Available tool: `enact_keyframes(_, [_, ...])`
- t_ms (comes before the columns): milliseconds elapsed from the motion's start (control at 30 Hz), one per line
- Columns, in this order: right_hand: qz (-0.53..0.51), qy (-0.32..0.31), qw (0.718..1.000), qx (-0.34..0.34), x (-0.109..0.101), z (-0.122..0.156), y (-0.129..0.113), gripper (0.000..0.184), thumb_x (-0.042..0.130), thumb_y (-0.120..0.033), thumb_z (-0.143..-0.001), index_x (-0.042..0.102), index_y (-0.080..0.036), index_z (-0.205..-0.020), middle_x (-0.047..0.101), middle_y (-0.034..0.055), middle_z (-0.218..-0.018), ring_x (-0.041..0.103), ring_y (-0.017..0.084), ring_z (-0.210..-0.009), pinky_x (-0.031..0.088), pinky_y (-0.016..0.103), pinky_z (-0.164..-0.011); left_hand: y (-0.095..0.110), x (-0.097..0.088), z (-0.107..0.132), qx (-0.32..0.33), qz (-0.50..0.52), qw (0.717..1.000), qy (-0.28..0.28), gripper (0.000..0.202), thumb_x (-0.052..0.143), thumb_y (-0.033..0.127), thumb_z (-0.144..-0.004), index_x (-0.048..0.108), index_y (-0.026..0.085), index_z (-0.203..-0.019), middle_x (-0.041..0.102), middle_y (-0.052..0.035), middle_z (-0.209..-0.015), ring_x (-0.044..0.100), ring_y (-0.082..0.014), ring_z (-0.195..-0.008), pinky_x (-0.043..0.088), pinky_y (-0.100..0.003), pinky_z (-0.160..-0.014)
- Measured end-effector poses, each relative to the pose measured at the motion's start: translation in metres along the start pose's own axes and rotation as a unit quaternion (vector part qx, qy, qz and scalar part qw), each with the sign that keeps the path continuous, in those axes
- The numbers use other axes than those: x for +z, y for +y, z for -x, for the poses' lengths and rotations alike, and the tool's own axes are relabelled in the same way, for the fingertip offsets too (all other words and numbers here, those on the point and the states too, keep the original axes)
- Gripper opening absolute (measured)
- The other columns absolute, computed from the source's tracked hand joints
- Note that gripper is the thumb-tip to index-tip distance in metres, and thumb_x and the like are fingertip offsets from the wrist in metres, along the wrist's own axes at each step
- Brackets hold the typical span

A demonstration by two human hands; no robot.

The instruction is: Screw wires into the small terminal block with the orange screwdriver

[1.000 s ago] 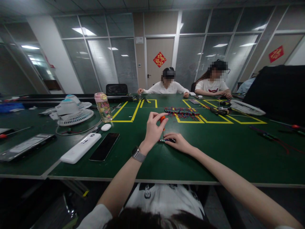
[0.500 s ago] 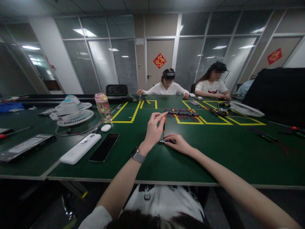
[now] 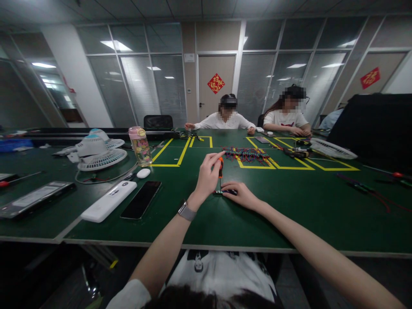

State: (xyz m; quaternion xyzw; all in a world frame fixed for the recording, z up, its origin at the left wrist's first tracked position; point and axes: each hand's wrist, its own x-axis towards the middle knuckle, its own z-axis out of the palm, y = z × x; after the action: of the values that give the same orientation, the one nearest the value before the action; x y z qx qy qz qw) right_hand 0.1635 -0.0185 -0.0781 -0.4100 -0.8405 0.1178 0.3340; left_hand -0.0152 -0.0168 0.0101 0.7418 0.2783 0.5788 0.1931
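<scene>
My left hand [image 3: 206, 175] is closed around the orange handle of a small screwdriver [image 3: 220, 167] held upright, its tip pointing down at a small dark part [image 3: 222, 192] on the green table [image 3: 289, 214]. My right hand [image 3: 240, 194] lies over that part and pins it to the table with its fingers pressed together. A watch [image 3: 187, 211] is on my left wrist. A bundle of red and blue wired pieces [image 3: 246, 153] lies further back in a yellow-taped square.
A black phone [image 3: 140, 199], a white power bank [image 3: 108, 201], a white mouse [image 3: 143, 173], a pink-capped bottle [image 3: 140, 146] and white fans [image 3: 99, 153] lie to the left. Two people sit across the table. Screwdrivers and wires [image 3: 370, 185] lie at the right.
My left hand's fingers have shifted on the screwdriver handle, with the forefinger now stretched over its top. My right hand stays on the part.
</scene>
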Motion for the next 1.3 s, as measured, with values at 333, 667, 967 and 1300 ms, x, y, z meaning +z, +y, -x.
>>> enact_keyframes(333, [-0.003,0.001,1.000,-0.001,-0.0004,0.0000,-0.0010,0.018,0.061,-0.027,-0.086,0.074,-0.022,-0.097,0.070,0.0083,-0.107,0.065,0.023,-0.099,0.051,0.037,-0.090,-0.0016,0.0008,0.0000,0.006,-0.011,1.000,0.012,0.022,0.054,0.020,-0.088,0.068,0.022,-0.105,0.059,-0.0039,-0.094,0.058,-0.0132,-0.086,0.048,-0.024,-0.079])
enact_keyframes(667, [-0.001,-0.001,1.000,-0.002,0.0008,0.0000,0.0019,0.018,0.061,-0.027,-0.085,0.073,-0.021,-0.097,0.070,0.0085,-0.108,0.065,0.023,-0.100,0.051,0.037,-0.090,0.0007,0.0019,-0.0006,0.019,0.014,1.000,-0.004,0.026,0.052,0.014,-0.088,0.065,0.020,-0.109,0.065,-0.0043,-0.098,0.061,-0.0137,-0.089,0.048,-0.025,-0.080])
enact_keyframes(967, [0.001,0.001,1.000,-0.002,0.0005,-0.0006,-0.0001,0.018,0.061,-0.027,-0.085,0.074,-0.021,-0.096,0.071,0.0089,-0.107,0.065,0.023,-0.100,0.050,0.038,-0.091,0.0030,0.0000,0.0002,0.013,-0.011,1.000,0.002,0.028,0.045,0.022,-0.094,0.064,0.021,-0.113,0.063,-0.0049,-0.100,0.060,-0.0137,-0.088,0.047,-0.026,-0.082])
enact_keyframes(1300, [0.002,-0.001,1.000,-0.001,-0.0011,-0.0006,-0.0029,0.017,0.061,-0.026,-0.085,0.074,-0.021,-0.095,0.070,0.0090,-0.106,0.065,0.023,-0.099,0.050,0.038,-0.091,0.0049,0.0005,0.0013,0.043,-0.015,0.999,-0.010,0.025,0.051,0.025,-0.091,0.067,0.021,-0.110,0.068,-0.0054,-0.100,0.062,-0.0157,-0.092,0.048,-0.028,-0.085])
